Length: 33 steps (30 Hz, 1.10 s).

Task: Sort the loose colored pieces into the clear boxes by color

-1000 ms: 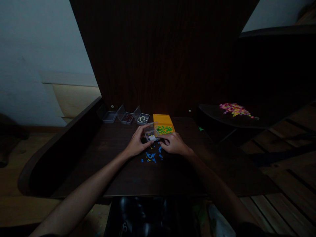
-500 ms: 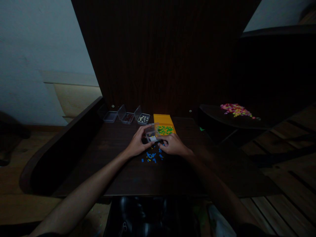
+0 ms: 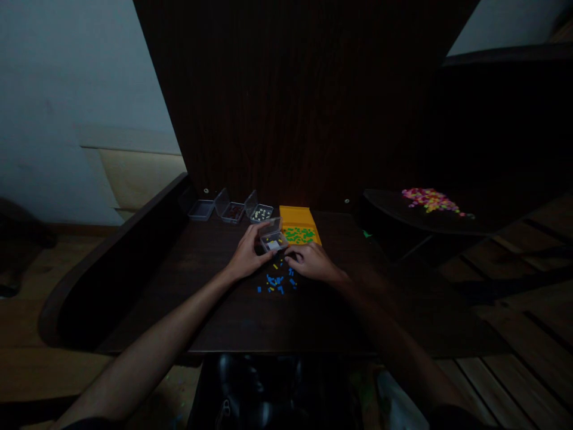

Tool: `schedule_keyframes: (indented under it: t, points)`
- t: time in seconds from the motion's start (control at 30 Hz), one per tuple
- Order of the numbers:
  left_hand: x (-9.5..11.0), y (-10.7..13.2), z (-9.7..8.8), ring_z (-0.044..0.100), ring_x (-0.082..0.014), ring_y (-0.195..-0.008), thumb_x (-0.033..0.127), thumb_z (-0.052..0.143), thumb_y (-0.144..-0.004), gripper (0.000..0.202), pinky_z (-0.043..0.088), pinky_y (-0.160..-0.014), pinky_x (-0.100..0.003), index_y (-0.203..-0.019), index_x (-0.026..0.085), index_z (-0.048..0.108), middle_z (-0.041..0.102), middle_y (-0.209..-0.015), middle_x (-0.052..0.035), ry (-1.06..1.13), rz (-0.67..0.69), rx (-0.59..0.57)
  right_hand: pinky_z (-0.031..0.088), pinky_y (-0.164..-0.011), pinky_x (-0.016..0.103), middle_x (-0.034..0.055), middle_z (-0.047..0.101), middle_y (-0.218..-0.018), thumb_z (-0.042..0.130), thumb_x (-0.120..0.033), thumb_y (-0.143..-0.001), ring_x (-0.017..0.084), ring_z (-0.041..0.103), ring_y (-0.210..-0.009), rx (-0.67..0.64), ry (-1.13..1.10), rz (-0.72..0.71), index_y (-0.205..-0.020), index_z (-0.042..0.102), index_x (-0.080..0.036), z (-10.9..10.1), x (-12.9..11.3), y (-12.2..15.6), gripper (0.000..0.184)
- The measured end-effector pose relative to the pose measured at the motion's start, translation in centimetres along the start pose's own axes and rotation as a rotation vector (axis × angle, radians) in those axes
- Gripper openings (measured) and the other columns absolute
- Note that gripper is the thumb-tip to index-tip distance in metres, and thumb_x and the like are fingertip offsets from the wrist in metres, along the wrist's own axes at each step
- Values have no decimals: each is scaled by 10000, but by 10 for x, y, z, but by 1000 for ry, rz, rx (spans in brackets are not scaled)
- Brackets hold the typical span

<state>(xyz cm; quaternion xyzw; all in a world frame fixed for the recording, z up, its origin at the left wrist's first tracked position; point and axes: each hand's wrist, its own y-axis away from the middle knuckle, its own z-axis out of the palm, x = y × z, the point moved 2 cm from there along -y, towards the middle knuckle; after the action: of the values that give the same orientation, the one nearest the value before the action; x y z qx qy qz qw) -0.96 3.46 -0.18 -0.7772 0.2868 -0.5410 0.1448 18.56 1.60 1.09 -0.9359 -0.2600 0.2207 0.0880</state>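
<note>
Left hand (image 3: 249, 252) gripped open clear plastic box (image 3: 281, 245), middle of dark table (image 3: 215, 322), right hand (image 3: 311, 261) bunched just beside it, hold unclear, blue and yellow bits (image 3: 271, 280) lay nearer, yellow case (image 3: 295, 214) of green bits (image 3: 299, 235) farther

Bare left hand (image 3: 245, 255), bare right hand (image 3: 316, 263), slim uncovered forearms (image 3: 179, 325), dark sleeve ends (image 3: 452, 416)

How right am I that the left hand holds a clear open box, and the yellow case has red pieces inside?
Not quite: the pieces in the yellow case are green, not red, as the head view shows. The left hand does hold a clear open box.
</note>
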Motion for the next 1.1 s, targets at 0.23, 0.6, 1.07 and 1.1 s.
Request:
schedule_keyframes:
  t: [0.23, 0.6, 1.07, 1.1]
  points:
    - [0, -1, -1, 570, -254, -1134, 296, 717, -743, 630, 551, -872, -407, -1307, 215, 447, 520, -1273, -122, -24, 20, 6, 384, -629, 243, 0, 668, -684, 607, -222, -824, 141, 578, -628, -127, 69, 16, -1022, 733, -239, 11, -2, -4, 235]
    - [-5, -1, -1, 553, -269, -1169, 287, 723, -735, 650, 529, -905, -433, -1316, 213, 441, 521, -1290, -131, -32, 14, -21, 313, -538, 210, -47, 526, -562, 598, -160, -793, 90, 448, -512, -110, -145, 11, -868, 718, -173, 8, 2, -6, 142]
    - [15, 7, 12, 517, -259, -1199, 260, 715, -752, 631, 537, -902, -407, -1322, 244, 443, 498, -1315, -109, 3, 59, -130, 266, -466, 210, -51, 447, -525, 633, -356, -768, 78, 329, -481, 56, -576, 155, -823, 720, -131, 5, 15, -10, 248]
    - [16, 7, 12, 511, -260, -1208, 259, 711, -756, 630, 532, -913, -411, -1325, 246, 441, 496, -1320, -108, 5, 64, -131, 256, -461, 211, -48, 456, -521, 639, -359, -763, 78, 324, -481, 54, -575, 170, -832, 734, -127, 5, 17, -10, 259]
